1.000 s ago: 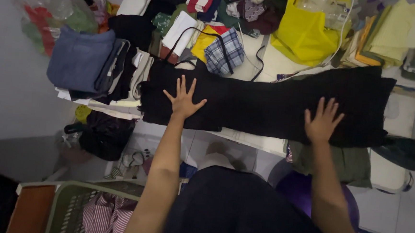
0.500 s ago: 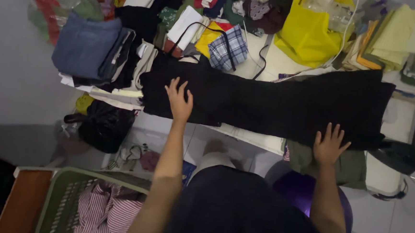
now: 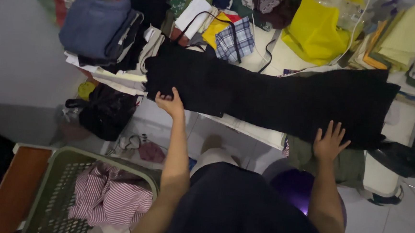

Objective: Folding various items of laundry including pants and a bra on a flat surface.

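Hands work at the near edge of a long black garment of soft dark cloth [image 3: 276,99], which lies spread flat across a pale white surface [image 3: 259,131], wide at one end and narrower through the middle. The left hand [image 3: 170,102] sits at the garment's near edge toward its narrower end, fingers curled over and thumb under, pinching the black cloth. The right hand [image 3: 330,142] lies at the garment's near edge toward the wide end, fingers spread apart and flat, pressing on the cloth without closing round it.

Beyond the garment, on its far side, a heap of folded clothes: a folded blue-grey cloth stack [image 3: 94,24] past the left-hand end, a blue-and-white checked cloth [image 3: 236,38] just behind the middle, and a bright yellow bag [image 3: 316,29] further along. A pile of pale yellow-green folded cloths [image 3: 404,32] lies behind the garment's wide end. Below the garment's left-hand end, on the floor, sits a crumpled black bag [image 3: 104,115]. Nearer than that stands a green slotted plastic basket [image 3: 56,193], holding a red-and-white striped cloth [image 3: 111,199]. An olive-green cloth [image 3: 353,164] hangs just below the garment's wide end, beside the right hand.
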